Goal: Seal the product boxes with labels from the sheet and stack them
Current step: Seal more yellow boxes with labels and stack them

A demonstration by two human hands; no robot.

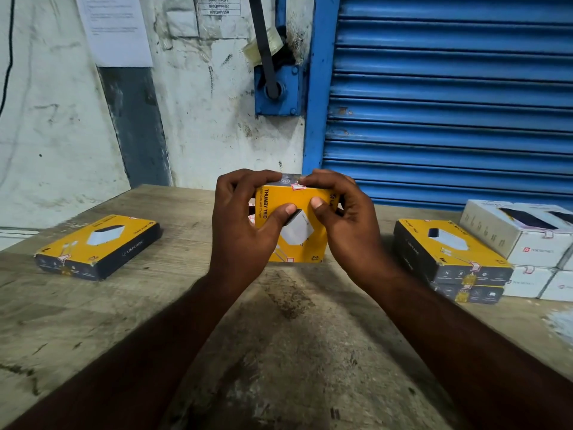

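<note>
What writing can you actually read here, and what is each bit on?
"THUMBY TRIO": held box; smaller line beside it blurred.
"LAPCARE": left box, faint.
White boxes: red brand word, blurred.
Wall labels: code lines, too blurred.
Wall paper: too small.

One wide-angle view looks from the person's head, forward and down across a grey wooden tabletop (93, 311) filling the lower frame, facing a white plaster wall (62, 135) upper left and a blue corrugated metal shutter (449, 103) upper right. It sits near: the left hand (242, 225) and right hand (347, 218) grip a yellow cardboard box (288, 197) at centre.
</note>
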